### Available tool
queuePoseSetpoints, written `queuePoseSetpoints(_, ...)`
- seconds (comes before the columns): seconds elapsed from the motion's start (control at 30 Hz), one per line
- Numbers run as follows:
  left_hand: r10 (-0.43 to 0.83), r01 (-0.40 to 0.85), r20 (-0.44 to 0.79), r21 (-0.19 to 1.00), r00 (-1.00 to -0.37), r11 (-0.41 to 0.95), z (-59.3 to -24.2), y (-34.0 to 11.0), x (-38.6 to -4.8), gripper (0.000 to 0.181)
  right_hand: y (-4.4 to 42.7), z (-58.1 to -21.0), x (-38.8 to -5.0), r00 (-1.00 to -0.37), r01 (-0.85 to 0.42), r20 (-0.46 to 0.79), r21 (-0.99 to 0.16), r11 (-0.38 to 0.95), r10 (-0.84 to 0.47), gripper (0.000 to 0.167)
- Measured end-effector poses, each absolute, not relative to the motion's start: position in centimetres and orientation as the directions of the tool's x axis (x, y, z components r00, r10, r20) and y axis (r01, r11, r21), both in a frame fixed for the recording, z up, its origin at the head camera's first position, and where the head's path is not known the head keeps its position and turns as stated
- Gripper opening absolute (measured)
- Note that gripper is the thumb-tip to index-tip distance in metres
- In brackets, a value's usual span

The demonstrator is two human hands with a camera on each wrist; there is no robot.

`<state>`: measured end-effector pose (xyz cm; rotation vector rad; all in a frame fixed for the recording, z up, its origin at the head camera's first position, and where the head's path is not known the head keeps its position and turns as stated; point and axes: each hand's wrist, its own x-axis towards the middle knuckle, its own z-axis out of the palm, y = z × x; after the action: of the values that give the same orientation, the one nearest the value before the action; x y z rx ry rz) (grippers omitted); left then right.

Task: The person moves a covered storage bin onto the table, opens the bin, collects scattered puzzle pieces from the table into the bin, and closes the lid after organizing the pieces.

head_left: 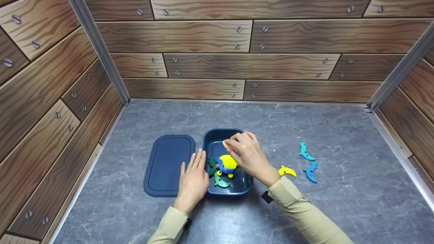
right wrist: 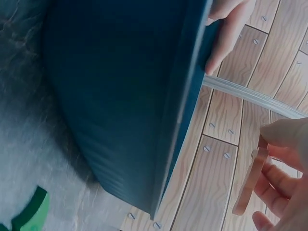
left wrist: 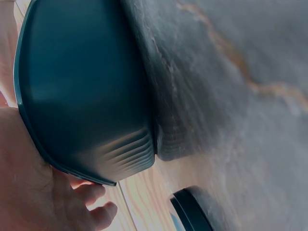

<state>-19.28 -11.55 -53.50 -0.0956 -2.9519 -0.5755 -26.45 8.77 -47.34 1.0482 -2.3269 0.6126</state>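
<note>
A dark blue plastic container (head_left: 228,194) stands uncovered on the table. My left hand (head_left: 193,183) lies along its left rim, fingers straight. Over the container, my right hand (head_left: 249,152) pinches a thin, flat orange-brown piece (right wrist: 250,183) between thumb and fingers. Inside lie a yellow-and-blue toy (head_left: 228,163) with small yellow feet, a light green curved piece (head_left: 222,183) and a dark green piece (head_left: 211,166) by the left wall. In the left wrist view, the container's ribbed outer wall (left wrist: 86,86) shows beside the left hand.
The dark blue lid (head_left: 169,166) lies flat left of the container. To the right on the grey table (head_left: 339,203) are a yellow curved piece (head_left: 287,171), a turquoise piece (head_left: 306,151) and a blue piece (head_left: 311,172). Wood-patterned walls (head_left: 203,37) surround the table's back and sides.
</note>
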Motion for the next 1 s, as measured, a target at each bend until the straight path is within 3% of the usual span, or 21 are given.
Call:
queuePoseSetpoints(0.47,0.045,0.109,0.181,0.366,-0.982,0.924,-53.7,-11.6,-19.2,0.058,7.4,-48.7,-26.6,-0.586,-0.771,0.576,-0.182,0.61,-0.57,0.017)
queuePoseSetpoints(0.73,0.054,0.124,0.198,0.361,-0.979,0.924,-53.7,-11.6,-19.2,0.058,7.9,-48.9,-25.8,-0.669,-0.719,0.501,-0.252,0.647,-0.549,0.048)
queuePoseSetpoints(1.0,0.038,0.101,0.176,0.361,-0.984,0.927,-53.6,-11.5,-19.2,0.06,9.5,-48.5,-25.2,-0.695,-0.693,0.53,-0.315,0.648,-0.486,0.035)
